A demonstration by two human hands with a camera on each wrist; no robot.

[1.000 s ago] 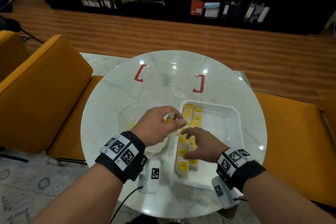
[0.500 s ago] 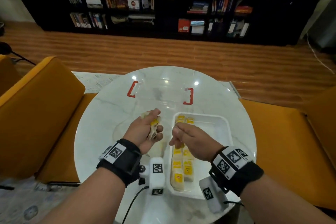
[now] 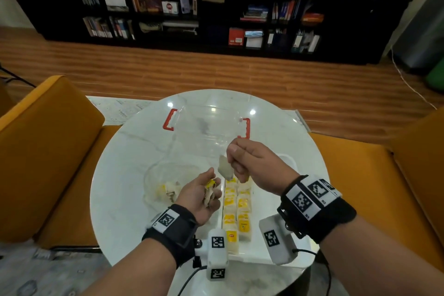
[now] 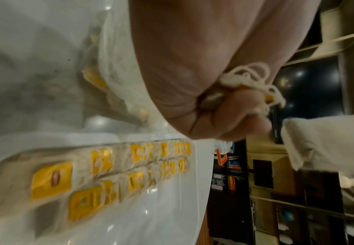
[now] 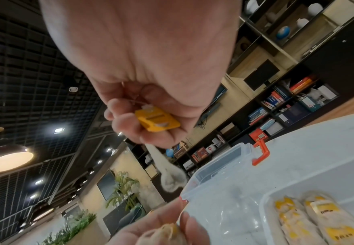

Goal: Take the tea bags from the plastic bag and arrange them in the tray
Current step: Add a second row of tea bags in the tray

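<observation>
The right hand [image 3: 254, 166] is raised above the far end of the white tray [image 3: 292, 162], fingers curled round a yellow tag [image 5: 157, 121] with one tea bag [image 3: 225, 168] dangling below it. The left hand [image 3: 200, 196], palm up just left of the tray, grips a small bunch of tea bags [image 3: 211, 191] with tangled strings. Two rows of tea bags [image 3: 236, 209] lie along the tray's left side; the plastic bag [image 3: 165, 186] rests on the tabletop [image 3: 125, 175] further left, a clear red-handled container [image 3: 206, 125] beyond

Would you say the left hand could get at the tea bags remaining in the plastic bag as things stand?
Probably not freely: the plastic bag lies right beside the left hand, but that hand already holds a bunch of tea bags.
</observation>
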